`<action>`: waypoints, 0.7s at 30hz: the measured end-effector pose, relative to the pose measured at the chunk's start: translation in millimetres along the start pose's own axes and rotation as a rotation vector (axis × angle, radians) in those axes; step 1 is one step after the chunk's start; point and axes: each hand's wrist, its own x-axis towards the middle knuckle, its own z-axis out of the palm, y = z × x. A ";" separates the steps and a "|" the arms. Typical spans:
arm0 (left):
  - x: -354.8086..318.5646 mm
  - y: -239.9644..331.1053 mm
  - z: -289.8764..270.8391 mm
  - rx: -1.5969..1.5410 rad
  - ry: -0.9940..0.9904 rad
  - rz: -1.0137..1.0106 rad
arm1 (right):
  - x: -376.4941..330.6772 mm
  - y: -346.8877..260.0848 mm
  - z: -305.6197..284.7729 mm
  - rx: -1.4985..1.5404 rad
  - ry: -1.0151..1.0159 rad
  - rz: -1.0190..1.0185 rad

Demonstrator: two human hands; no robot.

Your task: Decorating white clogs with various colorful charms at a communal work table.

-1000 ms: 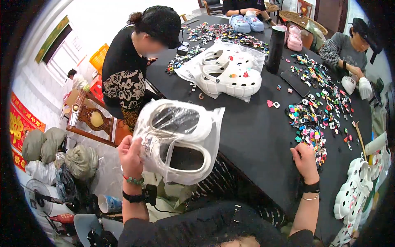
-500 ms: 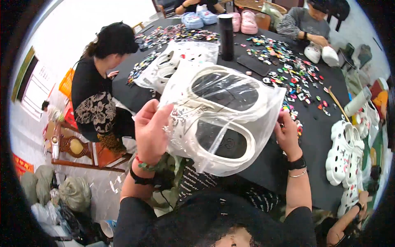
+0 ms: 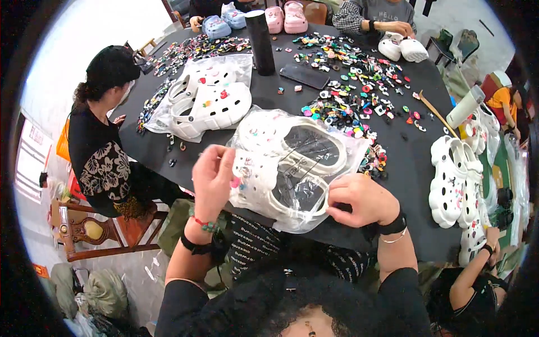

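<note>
Nearest us, our right hand (image 3: 362,197) has its fingers bent at the near right edge of a clear plastic bag (image 3: 306,223), and our left hand (image 3: 212,175) is raised by the toe end, thumb and forefinger close together. We honestly can't tell if either one is pinching plastic. The bag lies on the black table (image 3: 407,168), between and just past them, with a pair of white clogs (image 3: 258,188) inside. Charms (image 3: 236,183) are already on the toes, so we'd call decorating done here and bagging mostly done; whether the mouth is sealed, we can't see.

The film's thin, crinkly and shiny over chunky, rounded, holey shoes. Over right, more white clogs (image 3: 447,182) with bumpy, scalloped soles. Farther left, another white pair (image 3: 222,115), charms fitted, sits on top of flat clear plastic (image 3: 242,64), so bagging looks undone there. Beyond, loads of tiny glossy loose charms (image 3: 359,101), a smooth dark cylinder (image 3: 259,45), then pale blue clogs (image 3: 216,26) and pink clogs (image 3: 295,17).
</note>
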 end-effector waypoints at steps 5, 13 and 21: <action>12.3 -11.8 -24.9 0.805 0.221 0.451 | 1.4 1.7 5.9 -0.099 -0.065 0.088; 1.5 -54.6 -34.2 0.813 0.110 0.242 | 2.9 20.3 35.5 -0.521 0.314 0.189; -2.5 -65.1 -42.3 0.425 -0.022 -0.136 | 3.3 5.0 25.5 -0.529 0.157 0.416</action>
